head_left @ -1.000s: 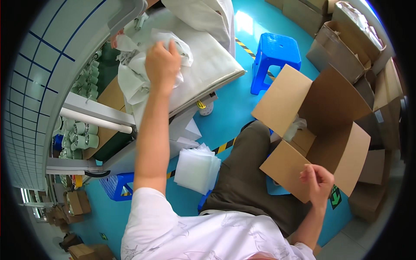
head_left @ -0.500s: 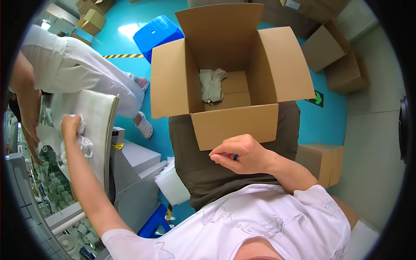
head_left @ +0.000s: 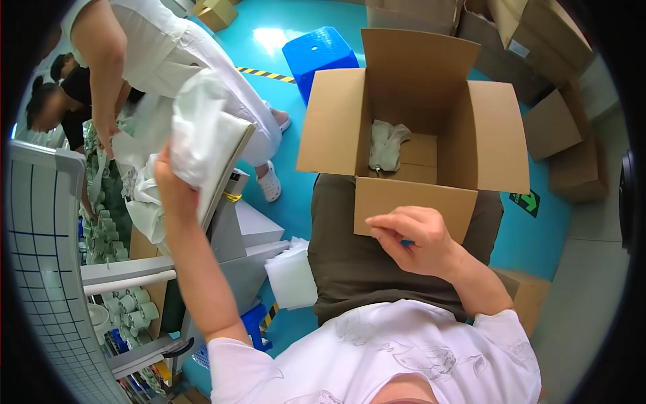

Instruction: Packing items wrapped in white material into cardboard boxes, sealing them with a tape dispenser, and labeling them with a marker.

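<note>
Visibly, the left hand's [head_left: 176, 183] grip clasps the white bag [head_left: 200, 124] over the pale table [head_left: 231, 136], the right hand's [head_left: 417, 236] curls, whether closed I cannot tell, by the open box [head_left: 330, 128], and a blue stool [head_left: 319, 57] stands beyond.

Bag [head_left: 198, 135] in the left hand [head_left: 176, 187] looked like thin, wrinkled plastic film. Carton [head_left: 412, 196] just beyond the right hand [head_left: 418, 237] was matt cardboard, and the sheets [head_left: 293, 277] between the hands looked like matt foam. Farther ahead of both hands, stool [head_left: 319, 50] was smooth plastic, floor [head_left: 266, 23] glossy.
</note>
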Action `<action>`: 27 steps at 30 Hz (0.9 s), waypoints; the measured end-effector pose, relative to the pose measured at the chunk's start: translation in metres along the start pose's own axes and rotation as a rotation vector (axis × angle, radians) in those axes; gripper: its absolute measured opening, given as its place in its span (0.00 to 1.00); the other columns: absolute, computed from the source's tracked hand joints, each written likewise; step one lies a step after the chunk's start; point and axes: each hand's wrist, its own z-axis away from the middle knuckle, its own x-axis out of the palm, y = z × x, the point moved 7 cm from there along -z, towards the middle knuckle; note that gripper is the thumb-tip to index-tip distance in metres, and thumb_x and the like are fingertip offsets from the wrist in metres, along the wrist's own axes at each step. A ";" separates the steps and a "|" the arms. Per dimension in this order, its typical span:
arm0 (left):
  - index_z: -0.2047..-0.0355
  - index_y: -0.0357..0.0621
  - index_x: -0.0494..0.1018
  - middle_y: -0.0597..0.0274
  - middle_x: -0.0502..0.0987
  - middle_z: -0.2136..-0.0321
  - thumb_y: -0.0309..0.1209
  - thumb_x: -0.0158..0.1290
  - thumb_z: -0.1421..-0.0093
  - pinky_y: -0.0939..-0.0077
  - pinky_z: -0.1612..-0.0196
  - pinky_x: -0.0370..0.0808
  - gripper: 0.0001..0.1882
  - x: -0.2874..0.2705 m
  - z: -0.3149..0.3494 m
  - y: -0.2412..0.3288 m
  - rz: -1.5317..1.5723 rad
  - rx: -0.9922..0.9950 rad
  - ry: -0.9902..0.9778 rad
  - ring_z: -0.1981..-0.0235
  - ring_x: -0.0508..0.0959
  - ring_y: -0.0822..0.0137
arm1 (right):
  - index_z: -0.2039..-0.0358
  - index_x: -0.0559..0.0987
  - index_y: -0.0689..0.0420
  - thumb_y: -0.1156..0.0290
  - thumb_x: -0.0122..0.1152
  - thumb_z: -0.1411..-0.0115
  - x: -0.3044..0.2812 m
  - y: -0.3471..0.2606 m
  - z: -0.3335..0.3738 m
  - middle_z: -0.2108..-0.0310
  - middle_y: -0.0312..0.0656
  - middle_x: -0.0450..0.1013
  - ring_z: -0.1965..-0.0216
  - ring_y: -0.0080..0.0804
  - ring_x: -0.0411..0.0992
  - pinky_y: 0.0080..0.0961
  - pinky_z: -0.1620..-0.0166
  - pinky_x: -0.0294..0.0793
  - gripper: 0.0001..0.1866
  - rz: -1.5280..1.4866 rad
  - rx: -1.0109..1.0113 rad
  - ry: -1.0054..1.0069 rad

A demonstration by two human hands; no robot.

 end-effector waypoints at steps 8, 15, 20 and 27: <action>0.44 0.28 0.73 0.55 0.80 0.52 0.28 0.60 0.40 0.74 0.49 0.77 0.25 0.148 0.137 -0.052 0.359 -0.251 -0.422 0.53 0.80 0.69 | 0.47 0.81 0.57 0.74 0.61 0.49 0.006 -0.054 -0.026 0.50 0.42 0.74 0.65 0.28 0.71 0.23 0.67 0.72 0.25 0.711 -0.518 0.134; 0.41 0.28 0.69 0.56 0.78 0.50 0.27 0.57 0.37 0.76 0.48 0.75 0.26 0.204 0.145 -0.071 0.430 -0.352 -0.655 0.51 0.79 0.70 | 0.49 0.80 0.63 0.69 0.62 0.49 -0.002 -0.018 -0.037 0.55 0.41 0.73 0.73 0.27 0.68 0.23 0.73 0.71 0.24 0.933 -0.416 -0.165; 0.48 0.36 0.75 0.57 0.81 0.67 0.33 0.55 0.33 0.74 0.71 0.75 0.18 0.198 0.090 -0.070 -0.112 -0.236 -0.702 0.70 0.79 0.74 | 0.66 0.79 0.62 0.71 0.61 0.49 -0.014 0.021 -0.074 0.65 0.39 0.71 0.71 0.31 0.73 0.27 0.70 0.76 0.11 0.995 -0.489 -0.360; 0.51 0.38 0.77 0.51 0.79 0.58 0.40 0.58 0.36 0.60 0.53 0.75 0.19 0.096 -0.016 -0.010 -1.309 0.971 -0.039 0.57 0.78 0.51 | 0.69 0.78 0.62 0.69 0.58 0.46 0.001 0.191 -0.052 0.70 0.43 0.75 0.68 0.39 0.78 0.32 0.68 0.78 0.09 1.181 -0.431 -1.011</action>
